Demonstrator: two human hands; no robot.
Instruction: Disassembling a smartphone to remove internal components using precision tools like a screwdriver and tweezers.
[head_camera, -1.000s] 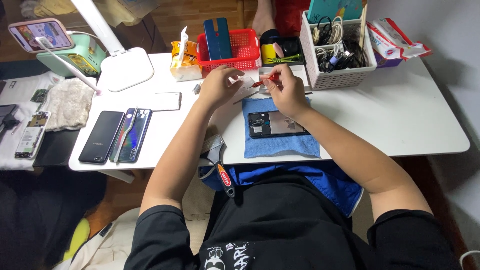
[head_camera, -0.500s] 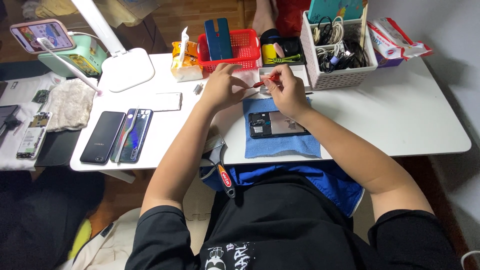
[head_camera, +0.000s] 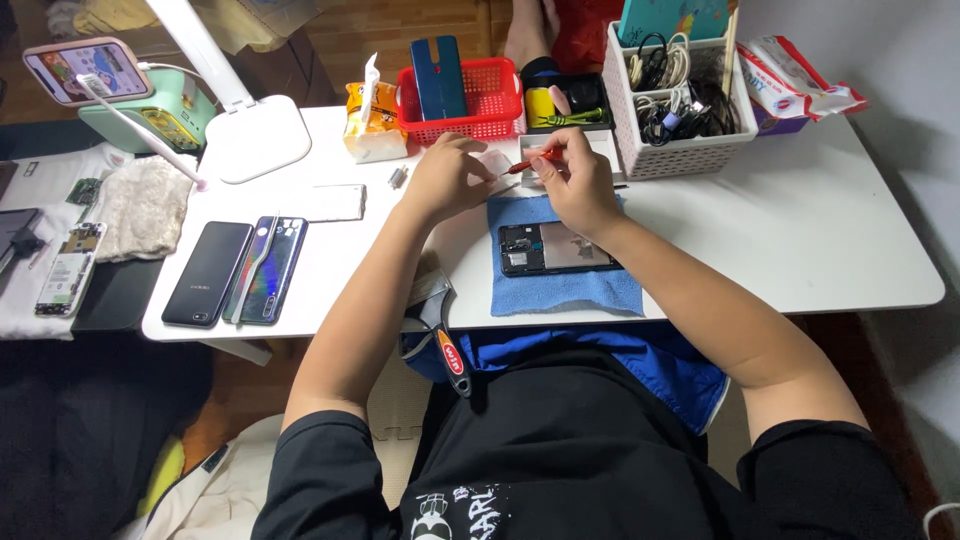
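A thin red-handled tool (head_camera: 532, 158) is pinched in the grip of the right hand (head_camera: 578, 185), its shaft pointing left toward the left hand (head_camera: 447, 177). The left hand's grip is closed on a small pale square part (head_camera: 495, 160), held just above the white worktop (head_camera: 800, 230); the tool's tip is met by this part between the 2 hands. Directly below the hands, an opened phone (head_camera: 553, 248) with its back removed is laid on a blue cloth (head_camera: 565, 285) at the near edge of the worktop, apart from both hands.

Behind the hands, a red basket (head_camera: 490, 100) with a dark blue box standing in it is seen, with a black tray (head_camera: 565, 100) of small items beside it and a white perforated bin (head_camera: 680, 150) full of cables to the right. A packet of tissues (head_camera: 800, 85) is set at the far right. An orange wipe packet (head_camera: 372, 125) is placed left of the basket, and a white lamp base (head_camera: 255, 135) further left. 2 dark phones (head_camera: 235, 270) are laid side by side on the left part of the worktop, well apart from the hands. A phone on a stand (head_camera: 85, 68) is seen at the far left, beside a grey cloth (head_camera: 140, 205). Nothing is placed between the hands and the opened phone
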